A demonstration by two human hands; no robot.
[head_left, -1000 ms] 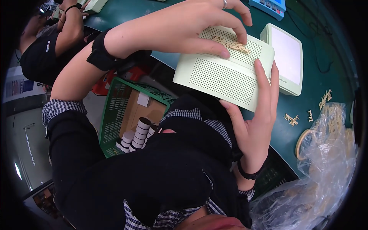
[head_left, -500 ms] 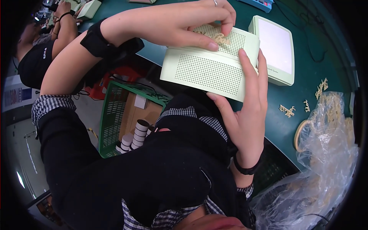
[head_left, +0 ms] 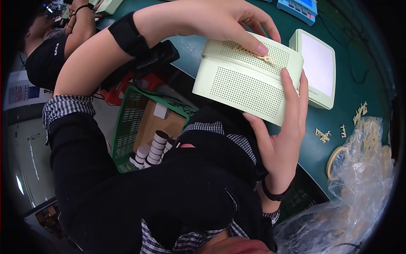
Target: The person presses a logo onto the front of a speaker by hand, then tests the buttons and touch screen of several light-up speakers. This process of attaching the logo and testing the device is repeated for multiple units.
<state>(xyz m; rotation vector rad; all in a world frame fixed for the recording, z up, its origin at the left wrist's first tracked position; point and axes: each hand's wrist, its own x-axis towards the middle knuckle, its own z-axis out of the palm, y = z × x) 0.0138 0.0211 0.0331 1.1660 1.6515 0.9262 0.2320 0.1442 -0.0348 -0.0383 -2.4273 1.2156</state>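
Observation:
A pale green case [head_left: 249, 93] with two perforated panels is tilted between my hands, above the table edge. My right hand [head_left: 284, 142] grips its right end, with the thumb at the near edge and the fingers on top and around the side. My left hand [head_left: 220, 20] reaches over from the left. Its thumb presses tan cut-out script lettering [head_left: 269, 60] against the far perforated panel, and its fingers curl behind the case's far edge. Part of the lettering is hidden under the thumb.
Behind the case lies a similar pale case [head_left: 315, 63] with a white face on the green table [head_left: 313, 154]. Loose lettering [head_left: 323, 135], a clear plastic bag [head_left: 359, 186] and a tan ring [head_left: 332, 163] are at right. A green basket [head_left: 120, 142] holds white rolls [head_left: 156, 146]. A co-worker's arm [head_left: 82, 27] shows far left.
My left hand has gone from pinching the lettering to pressing it with the thumb, its fingers shifting to the far edge. The whole view has shifted slightly; my right hand keeps its grip.

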